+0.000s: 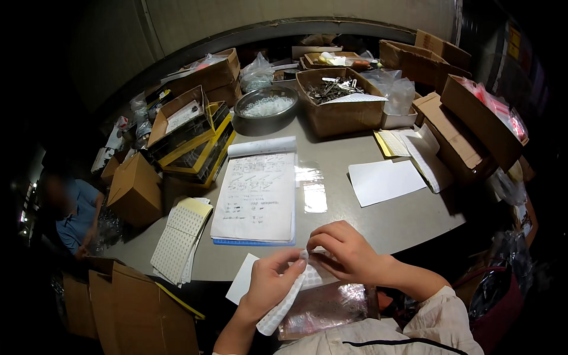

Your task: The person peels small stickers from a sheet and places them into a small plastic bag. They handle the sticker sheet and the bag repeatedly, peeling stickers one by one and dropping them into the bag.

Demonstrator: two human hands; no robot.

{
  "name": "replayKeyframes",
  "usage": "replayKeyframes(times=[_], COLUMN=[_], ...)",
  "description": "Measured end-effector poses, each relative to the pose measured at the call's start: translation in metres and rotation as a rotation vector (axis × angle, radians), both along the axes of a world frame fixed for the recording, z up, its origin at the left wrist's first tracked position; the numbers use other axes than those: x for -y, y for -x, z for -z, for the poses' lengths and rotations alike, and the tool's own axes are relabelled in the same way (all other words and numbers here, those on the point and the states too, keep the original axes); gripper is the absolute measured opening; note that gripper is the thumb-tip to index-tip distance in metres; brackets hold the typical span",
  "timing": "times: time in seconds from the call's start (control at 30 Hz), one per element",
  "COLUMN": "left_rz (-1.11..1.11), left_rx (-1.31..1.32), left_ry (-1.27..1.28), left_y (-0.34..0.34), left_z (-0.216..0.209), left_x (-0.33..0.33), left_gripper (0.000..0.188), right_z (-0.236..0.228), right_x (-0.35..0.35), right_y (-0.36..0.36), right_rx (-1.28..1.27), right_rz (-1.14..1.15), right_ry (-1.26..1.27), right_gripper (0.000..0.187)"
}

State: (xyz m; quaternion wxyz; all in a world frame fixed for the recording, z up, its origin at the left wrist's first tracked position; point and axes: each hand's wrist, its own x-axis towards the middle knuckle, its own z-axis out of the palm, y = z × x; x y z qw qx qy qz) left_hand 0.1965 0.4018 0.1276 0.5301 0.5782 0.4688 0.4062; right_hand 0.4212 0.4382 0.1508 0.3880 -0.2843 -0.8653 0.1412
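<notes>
Here the sticker strip (283, 307) hangs pinched between both hands.

1. White dotted sticker strip (283, 307): I log one narrow, flexible sheet covered in small round dots, bent at its top and hanging slantwise down-left, off the counter's near edge.
2. Clear glossy sheet (328, 305): I log one pinkish, reflective film, lying roughly flat just beside and under the strip, at bottom centre.

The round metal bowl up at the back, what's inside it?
The metal bowl holds a heap of small whitish pieces, too tiny to tell what they are. They cover the bottom, so anything underneath is hidden.
</notes>
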Motion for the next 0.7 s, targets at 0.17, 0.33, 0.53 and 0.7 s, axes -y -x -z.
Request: replayKeyframes(times=[0.17, 0.33, 0.53, 0.7], left_rz=[-0.03, -0.041, -0.08, -0.093], left_rx=[-0.167, -0.134, -0.115, 0.022], left_ry=[-0.183, -0.192, -0.052, 0.076], left_y=[-0.005, -0.003, 0.015, 0.032], left_z=[-0.005, 0.0, 0.013, 0.032], left_x=[-0.004, -0.01, -0.023, -0.038], left_gripper=[0.024, 0.021, 0.019, 0.02], right_z=[0.001, 0.014, 0.014, -0.002], right_x=[-0.006, -0.01, -0.019, -0.098], right_y=[-0.002, 0.0, 0.009, 0.028], right_rx=[0.052, 0.079, 0.093, -0.098], right_rz=[0.002, -0.019, -0.061, -0.082], right_ry=[0.047, 0.037, -0.094, 0.066], right_gripper=[0.026, 0.03, 0.026, 0.015])
